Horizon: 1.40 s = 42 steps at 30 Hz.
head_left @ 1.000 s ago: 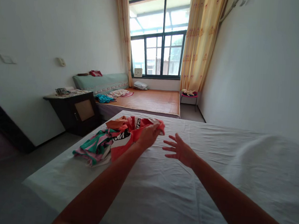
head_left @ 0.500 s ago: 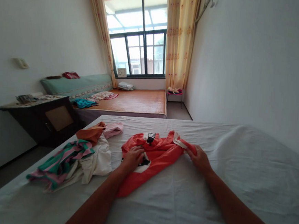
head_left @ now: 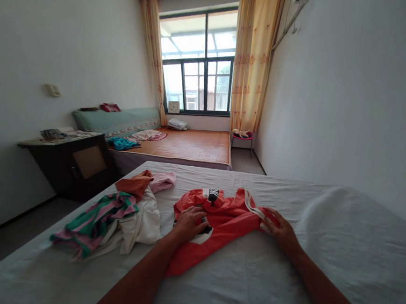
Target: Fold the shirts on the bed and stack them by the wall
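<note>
pressing crumpled soft red shirt [head_left: 224,219], left hand [head_left: 188,222] flat, right hand [head_left: 281,231] gripping its edge, wrinkled white sheet [head_left: 321,255]

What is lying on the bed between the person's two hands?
In the head view, the red shirt spreads on the white sheet between the left hand and right hand; both hands rest on it.

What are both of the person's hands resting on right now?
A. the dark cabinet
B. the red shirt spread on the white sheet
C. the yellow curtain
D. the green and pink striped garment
B. The left hand presses on the middle of the red shirt, and the right hand is on its edge; the striped garment lies apart to the left.
</note>
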Tool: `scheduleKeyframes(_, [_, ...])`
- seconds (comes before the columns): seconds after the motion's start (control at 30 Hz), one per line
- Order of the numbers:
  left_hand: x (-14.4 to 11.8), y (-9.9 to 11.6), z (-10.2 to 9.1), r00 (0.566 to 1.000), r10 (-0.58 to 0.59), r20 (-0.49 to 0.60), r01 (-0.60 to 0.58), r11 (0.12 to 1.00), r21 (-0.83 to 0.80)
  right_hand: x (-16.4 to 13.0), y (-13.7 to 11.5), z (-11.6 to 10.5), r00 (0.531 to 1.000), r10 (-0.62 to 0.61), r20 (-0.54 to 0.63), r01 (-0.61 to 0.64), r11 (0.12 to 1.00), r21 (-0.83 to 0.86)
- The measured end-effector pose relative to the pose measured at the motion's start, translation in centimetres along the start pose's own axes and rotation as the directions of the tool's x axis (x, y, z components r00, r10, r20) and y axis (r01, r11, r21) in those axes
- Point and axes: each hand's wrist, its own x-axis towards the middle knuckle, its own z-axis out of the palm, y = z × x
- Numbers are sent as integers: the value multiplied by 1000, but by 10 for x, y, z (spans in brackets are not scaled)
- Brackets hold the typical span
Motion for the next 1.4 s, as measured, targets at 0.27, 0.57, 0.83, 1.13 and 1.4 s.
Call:
scheduleKeyframes(0.27, [-4, -2, 2, 1000, -13, -17, 13, 1000, -24, 0, 13, 1, 998, -23, 50, 25, 999, -43])
scheduleKeyframes(0.57, [-10, -2, 4, 1000, 13, -27, -13, 1000, 7, 0, 20, 0, 1000, 4, 26, -2, 998, -69])
scheduleKeyframes(0.83, [-9, 2, 2, 1000, 0, -26, 0, 1000, 12, -3, 5, 0, 997, -78, 12, 79, 971, -227])
scheduleKeyframes(1.13, [-6, 4, 1, 1000, -12, -18, 13, 1000, 15, -1, 8, -1, 996, -37, 84, 64, 933, -354])
scheduleKeyframes(1.4, [-8, 4, 1, 1000, 16, -7, -16, 999, 34, 6, -2, -16, 997, 0, 72, 34, 883, -469])
